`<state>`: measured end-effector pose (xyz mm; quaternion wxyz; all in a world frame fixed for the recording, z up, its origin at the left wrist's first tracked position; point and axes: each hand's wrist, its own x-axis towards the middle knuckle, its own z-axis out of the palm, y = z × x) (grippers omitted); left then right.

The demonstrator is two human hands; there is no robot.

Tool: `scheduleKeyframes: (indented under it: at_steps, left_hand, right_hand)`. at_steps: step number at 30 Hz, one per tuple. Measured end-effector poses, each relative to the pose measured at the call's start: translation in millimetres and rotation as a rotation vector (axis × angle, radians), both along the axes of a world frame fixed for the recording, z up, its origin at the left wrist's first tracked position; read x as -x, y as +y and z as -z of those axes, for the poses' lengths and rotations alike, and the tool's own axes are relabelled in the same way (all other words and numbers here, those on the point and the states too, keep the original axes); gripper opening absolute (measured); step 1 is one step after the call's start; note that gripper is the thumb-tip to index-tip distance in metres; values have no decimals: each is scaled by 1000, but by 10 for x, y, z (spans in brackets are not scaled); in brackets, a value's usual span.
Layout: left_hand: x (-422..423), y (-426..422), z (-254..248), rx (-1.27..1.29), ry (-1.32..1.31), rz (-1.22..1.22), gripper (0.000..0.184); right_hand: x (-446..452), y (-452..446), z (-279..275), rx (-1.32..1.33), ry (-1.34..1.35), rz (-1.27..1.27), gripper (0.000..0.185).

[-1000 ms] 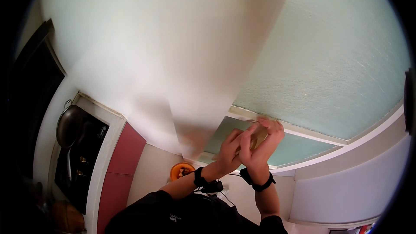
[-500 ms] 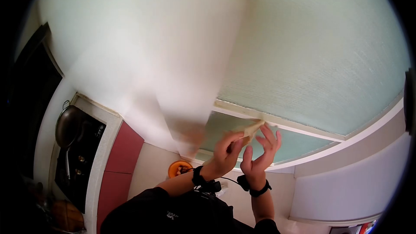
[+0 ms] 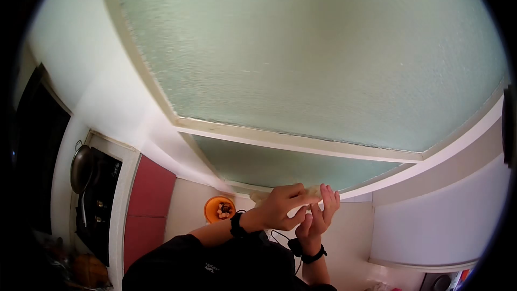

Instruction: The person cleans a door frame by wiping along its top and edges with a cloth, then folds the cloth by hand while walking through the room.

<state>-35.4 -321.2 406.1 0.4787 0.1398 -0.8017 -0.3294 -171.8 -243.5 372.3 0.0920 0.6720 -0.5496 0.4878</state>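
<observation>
1. The left hand [image 3: 280, 206] is closed on one pale, crumpled film [image 3: 259, 196], held in front of the frosted door [image 3: 301, 64]. The right hand [image 3: 318, 223] has fingers extended at its far end; whether they pinch it, I cannot tell.
2. The film looks light, limp and easily torn, perhaps clingy; its loose rim seems the best place to take hold.
3. Two dark wristbands, one per wrist.
4. One orange bowl [image 3: 206, 211] sits on the floor [image 3: 183, 215], near the door's lower left corner; its small pieces are too small to count.
5. One pan [image 3: 81, 170] overlaps the hob's [image 3: 97, 237] far left corner.
</observation>
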Motion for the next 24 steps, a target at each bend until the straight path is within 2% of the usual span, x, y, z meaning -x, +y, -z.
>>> scheduleKeyframes:
  at_steps: [3, 6, 9, 10, 13, 16, 19, 22, 24]
  left_hand:
    - [243, 82, -46, -26, 66, 113, 39]
    - [504, 68, -107, 19, 178, 195, 50]
    - [765, 117, 67, -260, 400, 268, 58]
    - [788, 109, 51, -286, 399, 285, 68]
    - [802, 88, -53, -507, 337, 264, 60]
    - [749, -20, -42, -380, 255, 153, 43]
    - [515, -54, -124, -482, 243, 201, 24]
    - [252, -97, -102, -385, 264, 25, 15]
    - [8, -161, -113, -345, 279, 14, 14]
  right_hand:
    - [158, 47, -115, 12, -186, -78, 45]
    - [269, -18, -290, 114, -359, -98, 48]
    - [347, -145, -421, 257, -470, -169, 53]
    - [376, -176, -501, 261, -507, -240, 47]
    - [324, -208, -705, 136, -592, -222, 32]
    - [277, -299, -825, 148, -508, -101, 20]
    - [-9, -448, -905, 187, -668, 44, 15]
    - [-325, -610, -914, 183, -630, 94, 13]
    - [-557, -683, -906, 184, -566, 101, 13]
